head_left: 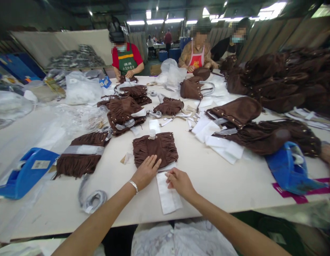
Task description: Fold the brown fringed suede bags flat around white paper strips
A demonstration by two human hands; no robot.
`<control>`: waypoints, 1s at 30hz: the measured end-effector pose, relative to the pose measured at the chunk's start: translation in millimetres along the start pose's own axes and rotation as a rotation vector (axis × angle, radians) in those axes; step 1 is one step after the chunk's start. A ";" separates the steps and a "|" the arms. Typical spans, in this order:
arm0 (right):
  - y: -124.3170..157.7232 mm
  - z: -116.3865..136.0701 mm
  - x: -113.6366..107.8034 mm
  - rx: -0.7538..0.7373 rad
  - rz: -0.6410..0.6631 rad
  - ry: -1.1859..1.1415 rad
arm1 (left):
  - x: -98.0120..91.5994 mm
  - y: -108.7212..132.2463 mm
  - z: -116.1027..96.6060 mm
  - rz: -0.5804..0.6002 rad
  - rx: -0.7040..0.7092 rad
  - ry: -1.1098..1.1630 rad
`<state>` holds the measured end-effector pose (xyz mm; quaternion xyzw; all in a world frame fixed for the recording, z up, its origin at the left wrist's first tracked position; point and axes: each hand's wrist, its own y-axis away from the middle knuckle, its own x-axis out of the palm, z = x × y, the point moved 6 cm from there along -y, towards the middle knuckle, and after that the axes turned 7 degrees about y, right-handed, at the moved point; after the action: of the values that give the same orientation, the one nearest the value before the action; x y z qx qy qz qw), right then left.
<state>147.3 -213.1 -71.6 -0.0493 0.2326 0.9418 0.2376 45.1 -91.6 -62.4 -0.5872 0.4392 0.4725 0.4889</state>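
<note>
A brown fringed bag (155, 144) lies flat on the table in front of me. My left hand (147, 171) rests with fingers stretched out on its lower edge. Under the bag's near edge comes a white paper strip (166, 199), running toward me. My right hand (180, 183) is over that strip, fingers curled and thumb against the index finger; I cannot make out what the pinch holds. At the bag's top edge sits a small whitish piece (152, 133). Left of it lies another fringed bag (82, 156) with a pale band around it, near a wrapped strap coil (94, 201).
Blue tape dispensers stand at the left (31, 174) and right (287, 170). Stacked brown bags (124, 110) lie farther back, with a big heap (282, 78) at the right. White paper sheets (218, 138) and plastic bags (85, 87) are spread about. Co-workers stand across the table; another hand (328, 154) shows far right.
</note>
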 end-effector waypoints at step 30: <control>-42.7 21.5 -30.5 -0.996 0.221 0.688 | -26.3 -68.8 -8.3 -0.133 -0.118 0.104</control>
<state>194.7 -182.9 -64.0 -0.4312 -0.1684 0.8864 -0.0016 109.0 -89.0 -24.9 -0.6668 0.3954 0.4329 0.4601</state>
